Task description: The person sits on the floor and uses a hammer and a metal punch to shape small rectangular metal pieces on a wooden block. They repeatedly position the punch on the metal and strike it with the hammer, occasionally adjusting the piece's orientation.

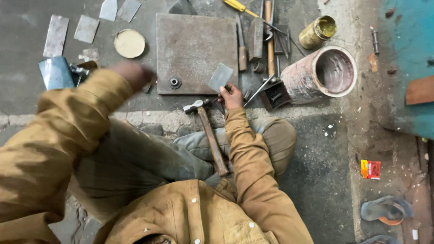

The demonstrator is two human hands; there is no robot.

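My right hand (231,96) pinches a small grey rectangle of sheet metal (220,77) by its lower edge, holding it over the near edge of a square steel plate (196,47) on the floor. My left hand (132,73) is blurred, stretched out to the left of that plate near a blue metal piece (55,72); whether it holds anything I cannot tell. A hammer (208,133) with a wooden handle lies across my knee, its head just left of my right hand. A small round nut (175,82) sits on the plate's near left corner.
Several cut metal strips (56,35) and a round tin lid (129,43) lie at the far left. Chisels, a yellow-handled screwdriver (239,6) and other tools lie right of the plate. A large open cylinder (323,72) and a small can (318,32) lie to the right. A sandal (386,210) is at the near right.
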